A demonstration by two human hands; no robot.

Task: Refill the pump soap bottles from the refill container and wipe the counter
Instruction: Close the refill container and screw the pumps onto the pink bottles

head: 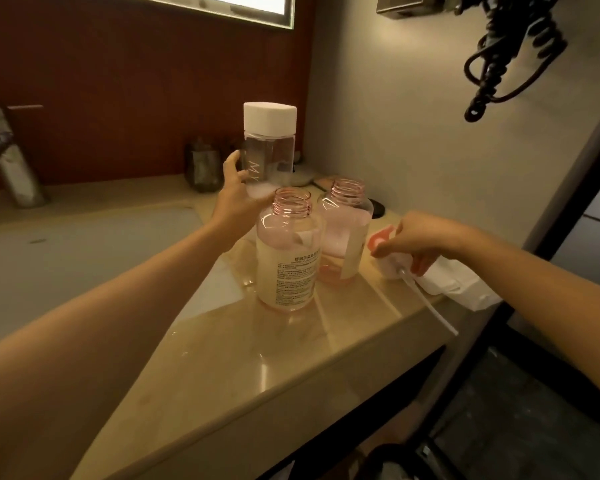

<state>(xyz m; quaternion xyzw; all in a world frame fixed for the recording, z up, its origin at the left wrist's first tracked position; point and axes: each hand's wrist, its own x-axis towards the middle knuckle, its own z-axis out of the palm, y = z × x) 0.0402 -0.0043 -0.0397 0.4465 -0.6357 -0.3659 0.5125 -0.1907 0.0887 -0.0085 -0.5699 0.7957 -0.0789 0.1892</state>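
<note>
Two pink pump soap bottles stand uncapped on the beige counter. The near bottle holds creamy liquid almost to its shoulder. The far bottle is about half full. Behind them stands a clear refill container with a white cap. My left hand wraps its fingers round the lower part of that container. At the right, my right hand grips a white pump head. Its long dip tube trails toward the counter's edge.
A sink basin lies left with a chrome tap. A dark glass jar stands at the back wall. White folded cloth or paper lies under my right hand. A coiled black cord hangs on the wall.
</note>
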